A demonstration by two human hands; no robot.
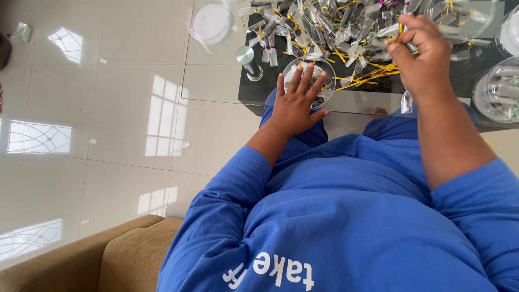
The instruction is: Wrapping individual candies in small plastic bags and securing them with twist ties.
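Note:
My left hand (295, 101) lies flat with fingers spread over a round clear plastic container (310, 75) at the near edge of a glass-topped table (216, 86). My right hand (419, 51) is raised over the table, its fingers pinched on a small clear plastic packet (403, 28). A heap of small clear packets (319, 27) and loose yellow twist ties (367, 75) covers the dark middle of the table between and beyond both hands.
Clear round containers stand around the heap: one with a white lid (211, 22) at far left, others at far right (459, 16) and near right (500, 94). A small metal-topped object (248, 60) stands left of my left hand. A tan sofa arm (81, 259) and white tile floor (108, 135) lie left.

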